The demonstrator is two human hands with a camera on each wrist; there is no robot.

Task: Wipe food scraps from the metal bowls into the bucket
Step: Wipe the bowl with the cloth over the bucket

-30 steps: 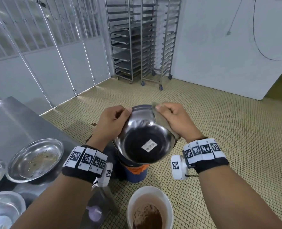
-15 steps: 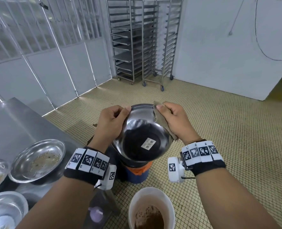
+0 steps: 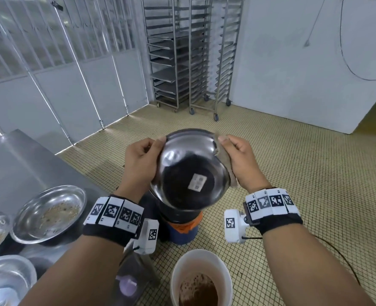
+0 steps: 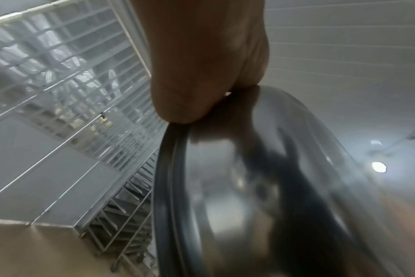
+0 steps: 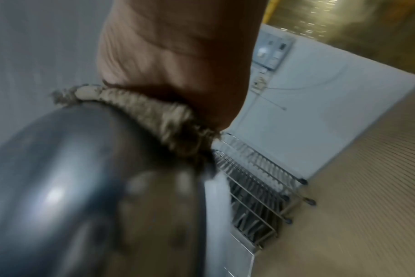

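A metal bowl [image 3: 190, 173] is held tilted in the air above a dark bin [image 3: 178, 226], its labelled underside toward the camera. The left hand [image 3: 141, 164] grips its left rim with curled fingers; the right hand [image 3: 241, 161] pinches a brown cloth [image 3: 225, 160] against the right rim. A white bucket [image 3: 201, 281] with brown scraps stands on the floor below. Soiled bowls [image 3: 50, 214] sit along the counter [image 3: 17, 160] edge, apparently unwiped.

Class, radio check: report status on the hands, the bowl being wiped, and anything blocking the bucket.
Left hand grips metal bowl rim. Right hand pinches cloth on opposite rim. Bowl tilted, underside to head camera, above dark bin. White bucket nearer, unobstructed.
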